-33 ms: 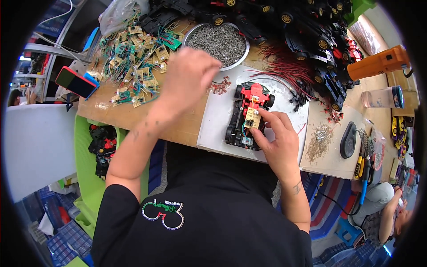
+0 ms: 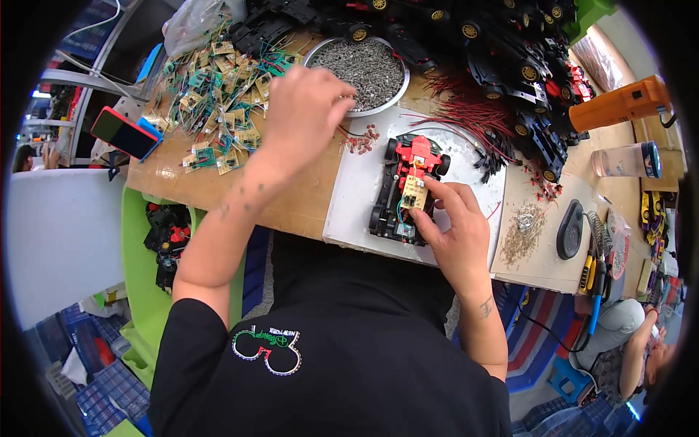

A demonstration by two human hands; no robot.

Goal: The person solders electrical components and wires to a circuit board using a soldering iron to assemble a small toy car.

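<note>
A black and red toy car chassis (image 2: 399, 207) lies on a white board (image 2: 349, 197) in front of me. My right hand (image 2: 455, 233) rests on its near side, with thumb and fingers pinching a small tan circuit board (image 2: 415, 191) seated on the chassis. My left hand (image 2: 306, 109) reaches forward to the near rim of a round metal bowl of small screws (image 2: 368, 65). Its fingers curl down at the rim, and I cannot see whether they hold anything. A few small brown parts (image 2: 362, 140) lie between the bowl and the car.
Several green-wired circuit boards (image 2: 218, 102) are heaped at the left beside a red phone (image 2: 120, 132). Red wires (image 2: 466, 120) and stacked black car bodies (image 2: 502, 51) fill the back. An orange tool (image 2: 619, 105), a clear cup (image 2: 626, 160) and hand tools (image 2: 593, 273) lie to the right. Another person (image 2: 633, 349) sits at lower right.
</note>
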